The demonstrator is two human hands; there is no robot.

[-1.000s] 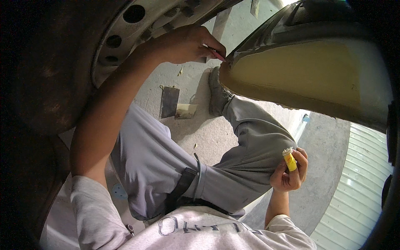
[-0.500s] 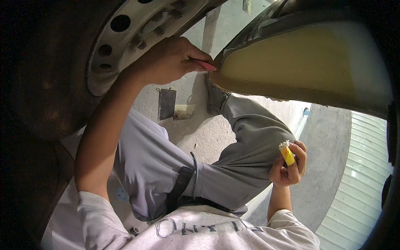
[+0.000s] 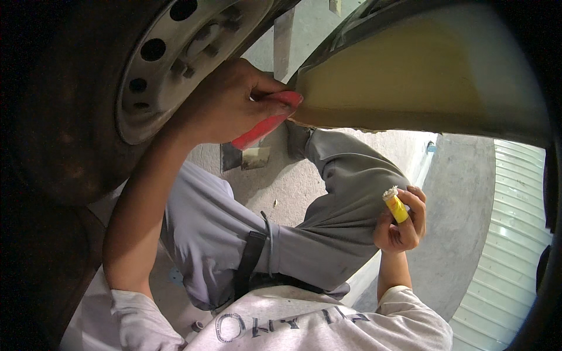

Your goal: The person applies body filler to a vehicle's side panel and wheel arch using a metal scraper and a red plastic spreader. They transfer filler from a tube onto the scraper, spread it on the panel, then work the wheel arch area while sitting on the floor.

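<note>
My left hand (image 3: 234, 99) is closed on a thin, curved red sheet (image 3: 263, 130), pinched between thumb and fingers. I cannot tell whether it is sandpaper or plastic. Its tip lies by the narrow left end of a car body panel (image 3: 386, 79), which has a broad yellowish-tan coated patch; whether they touch is unclear. Lower right, above my thigh, my right hand (image 3: 404, 225) grips a small yellow tube (image 3: 398, 209). The tube's upper end is white and ragged.
A steel wheel (image 3: 130, 120) with a dark tyre (image 3: 70, 128) stands close beside my left forearm. On the floor beyond my legs lie a dark flat piece (image 3: 230, 157) and a pale piece (image 3: 256, 158). White ribbed sheeting (image 3: 497, 234) runs along the right.
My left hand has turned and drawn slightly left, showing more of the red sheet. My right hand with the yellow tube has shifted slightly left and up. The view has moved a little.
</note>
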